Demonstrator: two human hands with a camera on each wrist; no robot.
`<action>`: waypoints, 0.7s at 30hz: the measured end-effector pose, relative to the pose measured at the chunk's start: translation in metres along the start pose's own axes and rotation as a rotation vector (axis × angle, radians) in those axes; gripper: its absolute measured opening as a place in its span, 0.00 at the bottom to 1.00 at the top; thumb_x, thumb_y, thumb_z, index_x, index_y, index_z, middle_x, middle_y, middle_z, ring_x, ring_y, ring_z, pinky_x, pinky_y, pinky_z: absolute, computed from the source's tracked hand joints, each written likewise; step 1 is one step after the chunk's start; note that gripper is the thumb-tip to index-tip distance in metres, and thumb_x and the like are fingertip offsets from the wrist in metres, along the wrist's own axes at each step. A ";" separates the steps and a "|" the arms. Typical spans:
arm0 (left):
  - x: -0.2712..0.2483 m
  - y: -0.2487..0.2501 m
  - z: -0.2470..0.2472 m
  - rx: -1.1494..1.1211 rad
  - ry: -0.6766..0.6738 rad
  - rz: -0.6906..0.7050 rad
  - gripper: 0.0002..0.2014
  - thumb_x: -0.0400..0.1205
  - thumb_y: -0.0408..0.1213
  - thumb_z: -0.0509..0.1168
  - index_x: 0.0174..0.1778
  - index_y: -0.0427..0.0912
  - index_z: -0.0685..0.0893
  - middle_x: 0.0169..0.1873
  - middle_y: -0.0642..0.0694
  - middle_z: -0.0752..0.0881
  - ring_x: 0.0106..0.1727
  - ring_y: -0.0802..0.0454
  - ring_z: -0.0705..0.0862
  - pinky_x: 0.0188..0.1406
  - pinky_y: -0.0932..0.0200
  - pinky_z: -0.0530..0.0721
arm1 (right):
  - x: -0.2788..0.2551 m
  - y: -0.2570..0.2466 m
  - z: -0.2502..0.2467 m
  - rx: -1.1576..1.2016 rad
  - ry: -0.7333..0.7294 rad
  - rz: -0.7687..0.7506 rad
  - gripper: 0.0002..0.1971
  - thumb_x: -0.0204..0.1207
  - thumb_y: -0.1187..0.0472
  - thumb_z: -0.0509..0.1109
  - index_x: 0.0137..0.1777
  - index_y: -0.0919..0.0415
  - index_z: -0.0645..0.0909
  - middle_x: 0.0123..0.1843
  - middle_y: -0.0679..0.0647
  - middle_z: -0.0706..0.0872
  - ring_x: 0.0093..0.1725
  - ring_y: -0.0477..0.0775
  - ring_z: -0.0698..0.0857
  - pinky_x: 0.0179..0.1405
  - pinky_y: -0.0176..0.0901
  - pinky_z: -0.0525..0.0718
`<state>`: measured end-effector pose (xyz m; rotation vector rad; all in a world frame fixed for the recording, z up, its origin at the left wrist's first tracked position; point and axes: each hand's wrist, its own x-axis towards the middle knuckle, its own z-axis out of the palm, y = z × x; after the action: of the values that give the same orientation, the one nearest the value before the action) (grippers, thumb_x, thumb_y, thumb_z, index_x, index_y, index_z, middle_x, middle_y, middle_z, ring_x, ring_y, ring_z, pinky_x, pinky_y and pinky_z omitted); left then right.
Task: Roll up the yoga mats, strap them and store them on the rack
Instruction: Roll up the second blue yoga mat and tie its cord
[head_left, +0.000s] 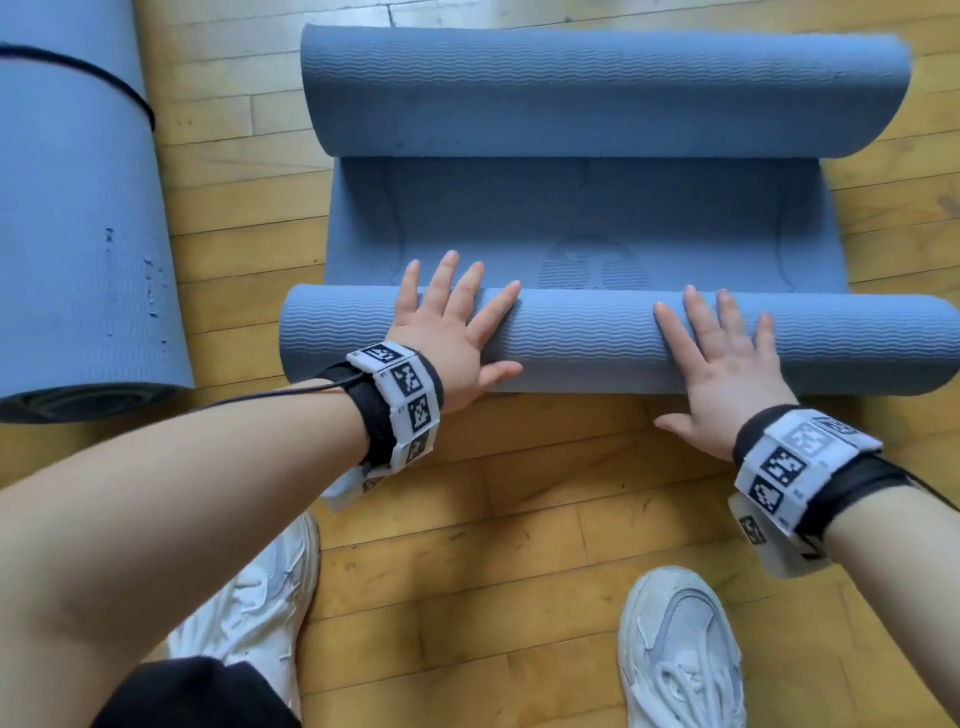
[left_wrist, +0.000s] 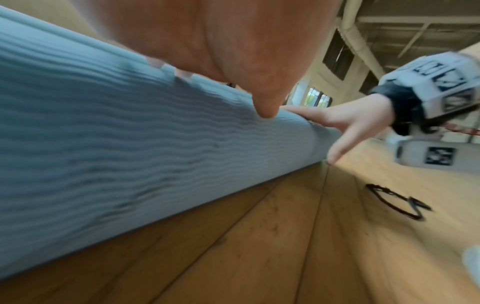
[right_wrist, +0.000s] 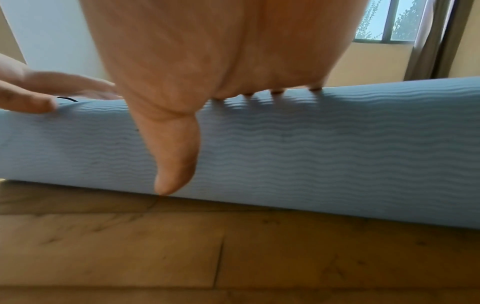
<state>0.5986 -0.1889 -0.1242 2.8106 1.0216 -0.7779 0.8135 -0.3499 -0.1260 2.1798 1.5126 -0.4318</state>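
A blue yoga mat (head_left: 582, 223) lies on the wooden floor, curled at both ends. Its near roll (head_left: 582, 343) (left_wrist: 103, 144) (right_wrist: 311, 144) lies across in front of me; the far end (head_left: 597, 93) curls up too. My left hand (head_left: 452, 332) (left_wrist: 207, 41) lies flat on the near roll's left part, fingers spread and straight. My right hand (head_left: 722, 358) (right_wrist: 207, 51) presses flat on the roll's right part, thumb down by the floor. A second blue mat (head_left: 78, 208), rolled and bound by a black strap (head_left: 104, 83), lies at the left.
My two white shoes (head_left: 680, 654) stand on the floor just behind the roll. A loose black strap (left_wrist: 397, 201) lies on the floorboards to the right in the left wrist view. A window (right_wrist: 397, 20) and curtain are far behind.
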 end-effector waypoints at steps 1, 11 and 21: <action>0.000 0.001 -0.003 -0.008 0.000 -0.006 0.38 0.81 0.69 0.39 0.80 0.59 0.29 0.84 0.45 0.37 0.82 0.41 0.31 0.78 0.33 0.32 | 0.002 -0.001 -0.001 0.007 0.005 0.006 0.59 0.72 0.35 0.69 0.75 0.47 0.18 0.85 0.56 0.29 0.83 0.64 0.33 0.79 0.69 0.37; -0.001 0.009 0.006 -0.011 0.050 0.027 0.41 0.80 0.70 0.42 0.80 0.56 0.26 0.82 0.46 0.32 0.81 0.39 0.28 0.76 0.29 0.32 | 0.033 0.002 -0.022 0.123 -0.009 0.040 0.56 0.65 0.22 0.61 0.84 0.43 0.34 0.86 0.53 0.37 0.84 0.62 0.35 0.79 0.70 0.37; 0.016 0.001 -0.007 0.011 -0.025 0.021 0.50 0.76 0.72 0.53 0.78 0.57 0.23 0.82 0.45 0.30 0.81 0.38 0.27 0.75 0.28 0.31 | 0.011 -0.007 -0.003 0.113 0.031 0.086 0.51 0.75 0.29 0.57 0.80 0.47 0.23 0.84 0.56 0.27 0.82 0.64 0.29 0.79 0.69 0.34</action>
<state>0.6128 -0.1786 -0.1253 2.8082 0.9860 -0.8175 0.8109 -0.3371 -0.1304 2.3391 1.4357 -0.4672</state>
